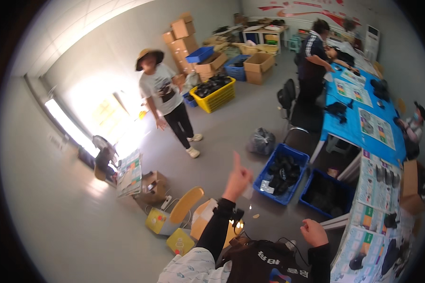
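Note:
My left hand [239,179] is raised in front of me, its index finger stretched out and the other fingers curled in. It holds nothing that I can see. Just beyond it, to the right, stands a blue crate [275,197] with black items in it. My right hand [314,232] is lower and closer to me, closed in a loose fist, with nothing visible inside. It is nearest to a second blue crate [304,187] with dark contents and to the worktable [363,239] covered in printed sheets, and touches neither.
A person in a hat [163,89] stands ahead on the left by a yellow crate [224,97] of black items. Another person [311,61] bends over a blue-covered table [334,127]; a masked person [413,127] is at its right. A black chair [288,96] and a tied bag [262,140] occupy the floor.

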`<control>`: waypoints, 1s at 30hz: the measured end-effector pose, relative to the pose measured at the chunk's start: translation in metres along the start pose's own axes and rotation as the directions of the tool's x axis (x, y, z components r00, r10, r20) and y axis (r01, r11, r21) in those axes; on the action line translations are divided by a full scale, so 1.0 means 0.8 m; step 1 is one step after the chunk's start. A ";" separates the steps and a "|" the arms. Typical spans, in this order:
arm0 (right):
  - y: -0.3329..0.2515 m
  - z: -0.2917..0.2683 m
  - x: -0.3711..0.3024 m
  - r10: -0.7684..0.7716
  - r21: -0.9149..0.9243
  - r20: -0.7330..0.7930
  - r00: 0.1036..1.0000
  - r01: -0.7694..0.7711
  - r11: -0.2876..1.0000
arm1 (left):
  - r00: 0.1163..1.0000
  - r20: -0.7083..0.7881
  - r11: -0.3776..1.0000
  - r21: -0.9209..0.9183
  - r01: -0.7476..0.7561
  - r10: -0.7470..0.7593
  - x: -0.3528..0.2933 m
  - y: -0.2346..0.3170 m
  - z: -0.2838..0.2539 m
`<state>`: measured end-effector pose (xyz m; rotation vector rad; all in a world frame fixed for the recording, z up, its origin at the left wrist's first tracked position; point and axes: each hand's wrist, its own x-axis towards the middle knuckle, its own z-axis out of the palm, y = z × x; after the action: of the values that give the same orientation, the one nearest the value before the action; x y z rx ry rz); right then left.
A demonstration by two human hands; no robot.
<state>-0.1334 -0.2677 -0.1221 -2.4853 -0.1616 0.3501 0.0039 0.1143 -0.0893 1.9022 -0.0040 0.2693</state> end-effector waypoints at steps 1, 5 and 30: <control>-0.037 0.000 0.009 -0.091 -0.006 -0.018 0.996 0.091 0.996 | 0.962 -0.255 0.978 -0.160 -0.138 0.094 0.015 0.057 -0.062; -0.143 0.034 0.031 -0.346 -0.001 0.046 0.937 0.346 0.938 | 0.737 -0.675 0.939 -0.229 -0.257 0.037 -0.016 0.155 -0.247; -0.442 -0.101 -0.066 -0.319 0.826 -0.377 0.870 0.472 0.308 | 0.840 0.374 0.906 -0.310 -0.287 0.394 -0.146 0.196 -0.086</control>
<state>-0.1726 -0.0397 0.1625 -1.2652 -0.4028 -0.0074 -0.1439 0.1090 0.0563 1.6698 -0.6579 0.0774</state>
